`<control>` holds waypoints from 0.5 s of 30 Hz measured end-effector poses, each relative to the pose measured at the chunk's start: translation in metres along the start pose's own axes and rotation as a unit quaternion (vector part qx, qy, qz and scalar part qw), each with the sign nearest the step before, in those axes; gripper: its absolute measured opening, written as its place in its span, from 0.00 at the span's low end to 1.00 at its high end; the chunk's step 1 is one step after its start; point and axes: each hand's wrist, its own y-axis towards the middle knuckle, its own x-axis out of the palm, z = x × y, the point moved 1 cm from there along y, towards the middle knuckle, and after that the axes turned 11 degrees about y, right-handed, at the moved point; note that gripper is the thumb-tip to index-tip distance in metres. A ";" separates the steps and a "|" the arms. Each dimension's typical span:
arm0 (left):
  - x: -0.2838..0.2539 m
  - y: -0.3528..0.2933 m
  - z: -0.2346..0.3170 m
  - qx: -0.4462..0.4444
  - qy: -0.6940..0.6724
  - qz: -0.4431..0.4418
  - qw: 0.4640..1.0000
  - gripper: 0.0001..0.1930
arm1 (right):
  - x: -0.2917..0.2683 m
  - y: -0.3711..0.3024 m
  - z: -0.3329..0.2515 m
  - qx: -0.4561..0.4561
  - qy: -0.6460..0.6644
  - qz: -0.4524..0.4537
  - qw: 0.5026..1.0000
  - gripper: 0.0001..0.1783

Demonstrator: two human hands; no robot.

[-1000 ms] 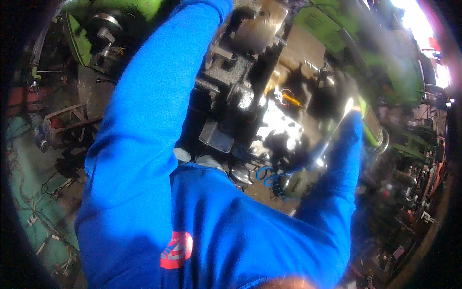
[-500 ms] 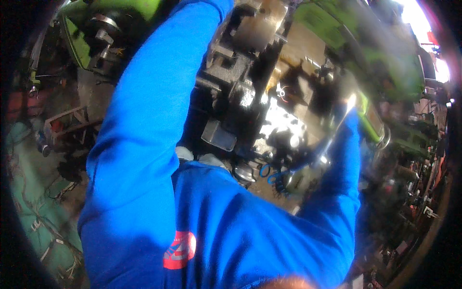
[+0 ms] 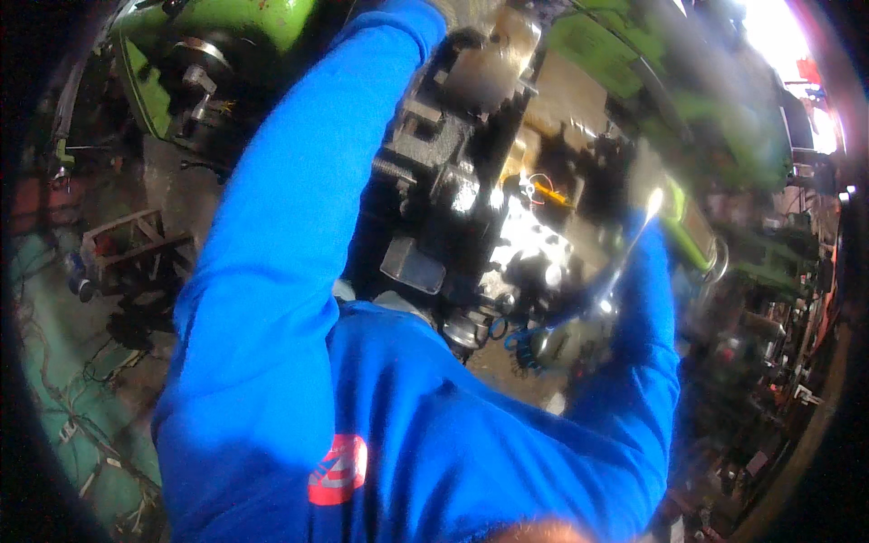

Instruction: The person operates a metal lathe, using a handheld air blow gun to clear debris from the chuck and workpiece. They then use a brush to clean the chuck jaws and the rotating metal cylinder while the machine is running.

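My left arm reaches up past the machine's metal blocks, and my left hand [image 3: 465, 13] shows only in part at the top edge, apparently in a greyish glove. Its fingers are hidden. On the other side my right hand [image 3: 644, 176], pale and blurred, is beside a bright green machine part [image 3: 690, 226]. Glare crosses it, so its grip cannot be made out. Between the arms lies a machine with dark and shiny metal blocks [image 3: 434, 136]. A small orange-yellow piece [image 3: 550, 193] sits among them, near a brightly lit metal part [image 3: 529, 240].
A blue coiled hose [image 3: 525, 348] hangs near my waist on the right. A green housing with a crank handle [image 3: 201, 95] stands at the far left. Below it is a metal frame [image 3: 136, 240] on the floor. Cluttered shelves [image 3: 797, 353] line the right side.
My left arm has shifted slightly down and right in the picture, and a little more of that hand shows. The orange-yellow piece now stands out. My right hand stays beside the green part.
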 end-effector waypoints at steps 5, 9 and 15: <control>0.003 -0.001 0.000 0.015 0.010 0.014 1.000 0.13 | 0.001 0.025 0.020 -0.053 0.021 0.031 0.998 0.24; -0.004 0.000 0.004 0.024 0.009 -0.021 0.999 0.13 | 0.017 0.048 0.037 -0.112 0.060 0.086 0.988 0.27; 0.005 -0.001 -0.001 -0.009 -0.036 0.011 0.999 0.13 | -0.017 0.074 0.010 -0.295 0.038 0.006 0.955 0.29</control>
